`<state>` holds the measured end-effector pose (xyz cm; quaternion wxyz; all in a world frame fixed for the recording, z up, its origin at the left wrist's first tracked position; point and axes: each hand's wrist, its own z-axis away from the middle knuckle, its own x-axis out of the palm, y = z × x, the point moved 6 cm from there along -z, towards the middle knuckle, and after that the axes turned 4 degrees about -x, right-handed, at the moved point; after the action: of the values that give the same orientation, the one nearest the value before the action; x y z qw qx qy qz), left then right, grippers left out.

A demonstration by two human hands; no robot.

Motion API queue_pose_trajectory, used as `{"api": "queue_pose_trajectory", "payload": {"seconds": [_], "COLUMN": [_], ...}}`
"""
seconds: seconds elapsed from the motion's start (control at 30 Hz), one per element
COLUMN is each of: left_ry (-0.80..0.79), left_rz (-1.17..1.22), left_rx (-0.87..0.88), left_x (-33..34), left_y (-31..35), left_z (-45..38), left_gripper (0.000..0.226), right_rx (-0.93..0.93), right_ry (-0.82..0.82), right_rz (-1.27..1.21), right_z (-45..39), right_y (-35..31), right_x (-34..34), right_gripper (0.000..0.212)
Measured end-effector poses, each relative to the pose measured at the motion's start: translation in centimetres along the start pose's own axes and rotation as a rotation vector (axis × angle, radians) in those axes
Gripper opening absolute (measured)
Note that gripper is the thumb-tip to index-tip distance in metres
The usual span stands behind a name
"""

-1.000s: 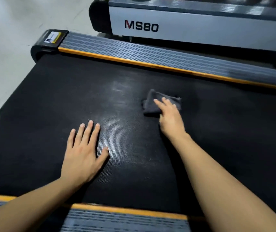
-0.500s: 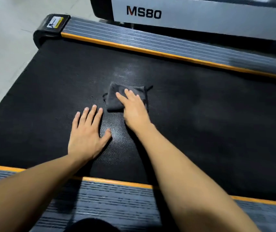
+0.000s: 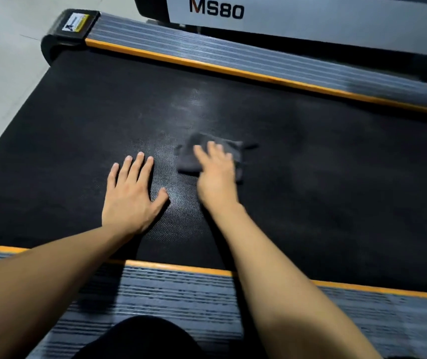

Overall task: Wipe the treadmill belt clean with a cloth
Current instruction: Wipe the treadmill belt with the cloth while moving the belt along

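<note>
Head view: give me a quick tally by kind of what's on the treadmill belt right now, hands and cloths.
Hands: 2, the left hand flat on the treadmill belt, the right hand pressing on the cloth
Cloths: 1, a dark grey cloth
Total: 3

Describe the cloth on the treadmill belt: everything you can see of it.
The cloth is small, dark grey, soft-looking fabric, bunched or folded into a rough pad and slightly motion-blurred. It lies flat on the black textured belt, near the middle. The right hand presses on it with straight fingers, covering its near right part. A thin corner sticks out to the right. The left hand lies apart, not touching it.
</note>
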<state>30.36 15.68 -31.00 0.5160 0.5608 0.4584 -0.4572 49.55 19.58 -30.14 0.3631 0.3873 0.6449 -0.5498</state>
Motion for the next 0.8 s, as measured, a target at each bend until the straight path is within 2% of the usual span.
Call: {"api": "queue_pose_trajectory", "payload": {"seconds": [0.1,0.17,0.33,0.43,0.5,0.7,0.8], "left_ry": [-0.005,-0.007,0.008,0.013,0.01,0.008,-0.018], "left_rz": [-0.001,0.004,0.02,0.021,0.019,0.033,0.015], "left_rx": [0.006,0.012,0.008,0.004,-0.004,0.012,0.029], "left_x": [-0.1,0.0,-0.1,0.0,0.1,-0.3,-0.3], "left_y": [0.0,-0.1,-0.1,0.0,0.0,0.1,-0.1], "left_z": [0.1,0.1,0.1,0.1,0.1,0.1,0.2], "left_gripper": [0.079,0.079,0.078,0.077,0.077,0.07,0.07], "right_rx": [-0.124,-0.157,0.117,0.264,0.263,-0.059,-0.111], "right_ry": [-0.064,-0.073,0.018,0.053,0.07,-0.064,-0.089], "right_rz": [-0.037,-0.028,-0.027,-0.032,-0.031,-0.11,-0.103], "right_z": [-0.4,0.3,5.2,6.8,6.5,4.5,5.2], "right_y": [-3.6,-1.4,9.9,11.7,9.6,-3.6,-2.4], "right_x": [1.4,0.1,-6.4,-8.1,-7.0,-0.2,-1.2], "right_gripper": [0.071,0.071,0.07,0.067,0.066,0.064,0.067]}}
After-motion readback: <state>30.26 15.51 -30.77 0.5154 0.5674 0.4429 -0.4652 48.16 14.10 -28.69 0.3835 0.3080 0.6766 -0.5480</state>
